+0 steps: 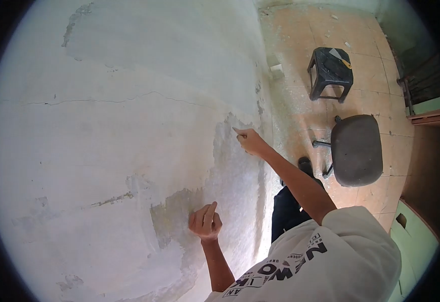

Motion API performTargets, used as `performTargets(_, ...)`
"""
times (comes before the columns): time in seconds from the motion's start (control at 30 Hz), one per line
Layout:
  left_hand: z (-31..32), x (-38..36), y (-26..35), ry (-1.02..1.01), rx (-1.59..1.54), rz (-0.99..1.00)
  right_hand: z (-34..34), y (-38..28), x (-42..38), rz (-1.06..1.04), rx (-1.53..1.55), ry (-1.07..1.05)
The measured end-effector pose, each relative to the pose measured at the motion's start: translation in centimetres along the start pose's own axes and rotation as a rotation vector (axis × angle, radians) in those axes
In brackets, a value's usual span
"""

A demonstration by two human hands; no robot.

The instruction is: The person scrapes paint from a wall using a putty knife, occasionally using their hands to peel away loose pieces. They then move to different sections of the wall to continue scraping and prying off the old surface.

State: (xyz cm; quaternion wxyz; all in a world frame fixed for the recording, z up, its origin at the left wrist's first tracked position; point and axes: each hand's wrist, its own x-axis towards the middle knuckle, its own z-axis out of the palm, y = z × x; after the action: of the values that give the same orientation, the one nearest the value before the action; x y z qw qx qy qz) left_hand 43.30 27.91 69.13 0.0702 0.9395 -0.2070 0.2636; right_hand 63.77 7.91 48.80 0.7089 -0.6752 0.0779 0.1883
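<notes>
My right hand (250, 141) is closed, pressed near the wall (104, 141) at the edge of a grey patch of bared plaster (225, 141). From its fingers pokes a thin, pale, pointed tip (235, 130); the rest of that object is hidden in the grip. Lower down, my left hand (206, 222) rests on or very near the wall beside another stripped patch (172, 211). One of its fingers is stretched out and the others are loosely bent, with nothing seen in them.
A black plastic stool (333, 75) carries a scraper (341, 59) with a yellow handle. Nearer stands a grey-brown padded chair (357, 151) on a wheeled base. Pale flakes and dust lie on the tiled floor (300, 30) along the wall. A green panel (415, 246) is at lower right.
</notes>
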Motion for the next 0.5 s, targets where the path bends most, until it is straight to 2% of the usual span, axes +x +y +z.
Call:
performTargets(0.17, -0.1, 0.0, 0.1, -0.014, 0.031, 0.011, -0.4, -0.8, 0.3, 0.062, 0.112, -0.023)
performTargets(0.27, 0.2, 0.3, -0.1, 0.002, 0.016, 0.013, -0.5, -0.4, -0.8, -0.023, 0.063, -0.05)
performTargets(0.33, 0.4, 0.6, 0.0, 0.012, 0.022, 0.006, -0.8, -0.4, -0.5, 0.053, 0.145, -0.129)
performTargets(0.47, 0.8, 0.6, 0.5, 0.017, 0.043, 0.002, -2.7, -1.5, -1.1, 0.086, 0.099, -0.092)
performTargets(0.5, 0.8, 0.7, 0.3, 0.002, 0.048, 0.007, -1.9, -0.8, -1.1, 0.028, 0.037, -0.097)
